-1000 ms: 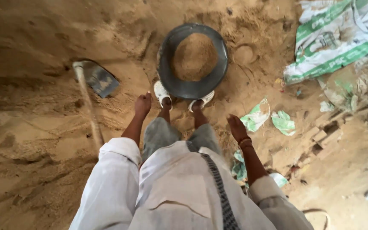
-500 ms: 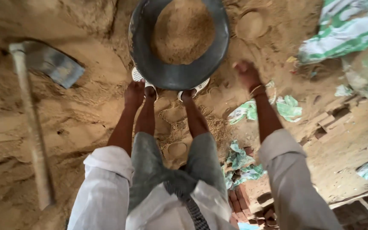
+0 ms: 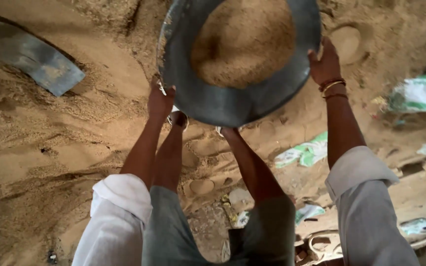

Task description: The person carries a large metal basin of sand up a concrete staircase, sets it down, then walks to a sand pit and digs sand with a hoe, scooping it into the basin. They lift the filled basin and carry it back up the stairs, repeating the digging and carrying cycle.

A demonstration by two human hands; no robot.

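Grey metal pan [image 3: 232,101], heaped with sand [image 3: 242,42], now gripped at both sides of its rim: left hand [image 3: 159,101] clasped on the near-left edge, right hand [image 3: 325,61] on the right edge, bangles [image 3: 332,87] at that wrist. Raised off the sandy ground [image 3: 75,143] and closer to the camera than half a second ago, when neither hand had closed on it. Hoe [image 3: 30,61] lying at the upper left, its blade larger in view than before. Possibly sandals beneath the pan, mostly hidden.
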